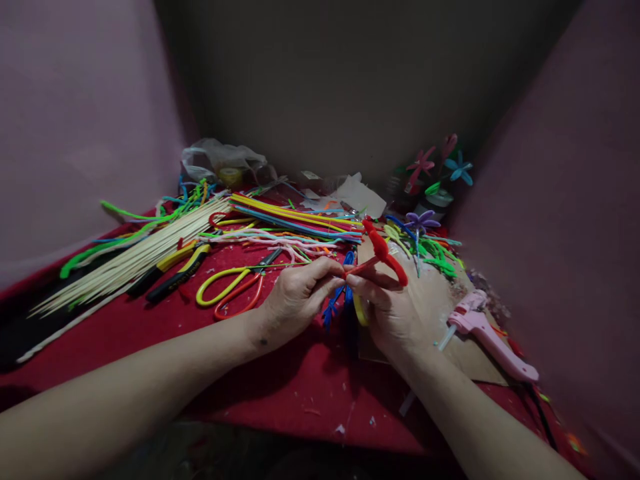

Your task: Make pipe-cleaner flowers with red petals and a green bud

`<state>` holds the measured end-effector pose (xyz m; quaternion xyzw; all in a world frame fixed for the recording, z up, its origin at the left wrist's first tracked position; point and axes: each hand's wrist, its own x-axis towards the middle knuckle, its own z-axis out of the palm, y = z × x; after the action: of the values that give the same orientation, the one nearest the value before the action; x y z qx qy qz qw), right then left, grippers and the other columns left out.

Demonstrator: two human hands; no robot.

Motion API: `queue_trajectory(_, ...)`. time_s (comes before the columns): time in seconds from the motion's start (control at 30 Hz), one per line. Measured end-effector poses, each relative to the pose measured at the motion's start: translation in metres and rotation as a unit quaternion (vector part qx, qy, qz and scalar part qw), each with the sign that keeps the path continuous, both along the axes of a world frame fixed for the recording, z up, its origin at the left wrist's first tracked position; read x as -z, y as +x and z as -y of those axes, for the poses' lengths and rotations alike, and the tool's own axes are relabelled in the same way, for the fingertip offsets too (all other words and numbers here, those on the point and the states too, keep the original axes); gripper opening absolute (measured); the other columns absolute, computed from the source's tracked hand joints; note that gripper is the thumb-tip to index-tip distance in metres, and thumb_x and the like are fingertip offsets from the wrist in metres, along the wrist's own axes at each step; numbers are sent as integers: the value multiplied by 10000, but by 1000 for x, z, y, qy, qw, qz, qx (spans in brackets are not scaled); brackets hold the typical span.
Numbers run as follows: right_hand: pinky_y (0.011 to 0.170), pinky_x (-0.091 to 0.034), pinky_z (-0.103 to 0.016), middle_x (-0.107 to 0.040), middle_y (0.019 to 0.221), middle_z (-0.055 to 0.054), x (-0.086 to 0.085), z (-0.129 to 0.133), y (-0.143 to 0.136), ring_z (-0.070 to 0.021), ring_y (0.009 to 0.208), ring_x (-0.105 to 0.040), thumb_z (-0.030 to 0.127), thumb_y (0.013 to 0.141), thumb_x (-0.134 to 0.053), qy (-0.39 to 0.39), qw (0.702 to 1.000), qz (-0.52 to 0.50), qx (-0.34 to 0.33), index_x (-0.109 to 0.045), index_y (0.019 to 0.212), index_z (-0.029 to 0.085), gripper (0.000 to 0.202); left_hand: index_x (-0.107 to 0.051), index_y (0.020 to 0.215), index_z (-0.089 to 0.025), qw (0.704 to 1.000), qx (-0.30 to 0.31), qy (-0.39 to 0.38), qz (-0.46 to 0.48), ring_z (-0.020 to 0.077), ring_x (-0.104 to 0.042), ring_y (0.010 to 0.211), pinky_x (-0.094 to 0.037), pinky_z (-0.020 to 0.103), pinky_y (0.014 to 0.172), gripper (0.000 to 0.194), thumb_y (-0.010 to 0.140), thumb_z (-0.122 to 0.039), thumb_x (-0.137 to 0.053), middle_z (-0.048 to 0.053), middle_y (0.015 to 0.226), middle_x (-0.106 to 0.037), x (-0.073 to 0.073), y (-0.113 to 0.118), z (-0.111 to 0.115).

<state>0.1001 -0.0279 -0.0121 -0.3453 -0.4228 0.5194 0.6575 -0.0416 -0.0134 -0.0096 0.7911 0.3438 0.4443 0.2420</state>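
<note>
Near edge: red cloth (300, 393), small pale scraps scattered on it. Both forearms reach in over it.

Left hand (295, 293): thumb and fingertips closed in a narrow pinch at the near end of the red piece (383, 250). Right hand (393, 313): thumb and fingers closed on the same piece, just beside the left fingertips. Red piece is fuzzy, held up above the cloth; thin part between the hands, thicker bent part rising above the right hand, one arm curving down to the right. Blue bundle (330, 312) just behind and below the fingertips; something yellow partly hidden by the right hand, too covered to name.

Right side: cardboard (425, 300) under and beyond the right hand. Pink glue gun (487, 333) lies over its right part, clear stick at the nozzle pointing left.

Left side: scissors (237, 283), one yellow loop, one red, beside the left hand. Pliers (183, 267), black and yellow handles, left of them. Pale sticks (145, 250) in a long slanting pile beyond; green stems (125, 237) along their far side.

Farther: row of yellow, red and blue stems (295, 217). Purple flower (421, 221) beyond the cardboard, green pieces (440, 257) near it.

Far back: clear bag (220, 157) left, white paper (357, 193) centre, blue flower (459, 168) and pink flower (421, 167) right.
</note>
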Motion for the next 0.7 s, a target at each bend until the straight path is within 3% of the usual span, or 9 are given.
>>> queue_trajectory(0.17, 410, -313, -216, -590, 561, 31, 7, 0, 1, -71, 421, -383, 221, 648, -690, -28, 999, 34, -4, -712, 768, 191, 125, -609, 915, -174, 1000, 13, -3, 18, 82, -541, 645, -437, 187, 634, 131, 850, -181, -497, -6, 741, -617, 5, 0, -2)
queue_trajectory(0.3, 420, -326, -217, -574, 538, 40, 7, -1, 3, -67, 418, -356, 233, 644, -707, -24, 998, 53, -23, -721, 752, 205, 112, -618, 872, -172, 991, 24, -116, 65, 56, -455, 526, -375, 162, 499, 115, 830, -183, -511, -36, 632, -542, 6, 1, -3)
queue_trajectory(0.47, 632, -443, -266, -643, 758, -11, 2, 0, 6, -151, 715, -540, 216, 550, -771, -17, 996, 88, -27, -726, 737, 217, 191, -581, 801, -144, 923, 68, -332, 184, 23, -312, 390, -220, 147, 366, 114, 802, -256, -556, -70, 512, -428, 2, 4, -5)
queue_trajectory(0.7, 665, -440, -274, -604, 730, 1, -1, -1, 9, -138, 694, -536, 202, 560, -763, -22, 995, 94, -37, -721, 693, 208, 139, -575, 816, -140, 853, 141, -442, 238, 3, -306, 325, -224, 130, 331, 119, 789, -254, -592, -64, 505, -481, 6, 1, -11)
